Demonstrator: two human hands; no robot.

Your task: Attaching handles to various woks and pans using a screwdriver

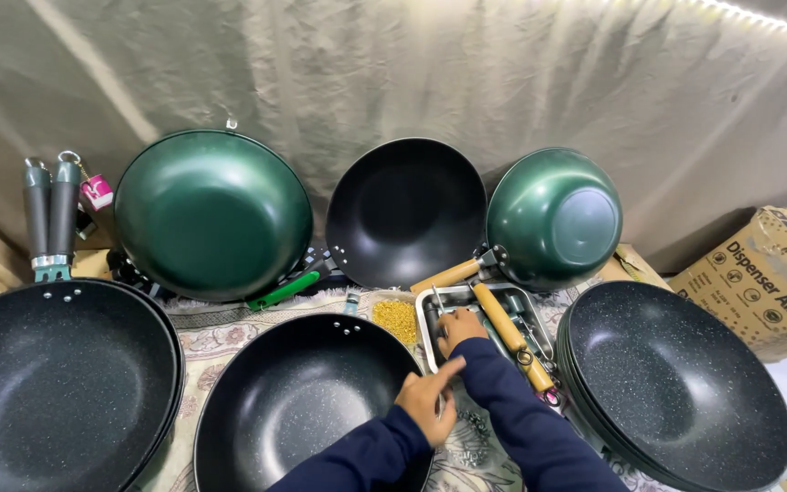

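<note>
Draped beige cloth formed the backdrop, and a patterned mat (211, 333) covered the work surface. At the centre sat a shallow metal tray (427, 321) holding a wooden handle (512, 339) laid diagonally and some small hardware too fine to identify. The right hand (460, 330) reached into the tray's near-left corner; its fingers were curled down, and whether they gripped anything could not be told. The left hand (428, 403) hovered just below the tray, index finger extended, remaining fingers loosely folded around something small that could not be made out. A black pan (293, 401) lay just beside the left forearm. A small tub of yellow pieces (395, 319) touched the tray's left side. Good practice, by judgement: steady the tray with one hand and pick one small part at a time. Green pans (211, 214) leaned against the cloth, well apart
</note>
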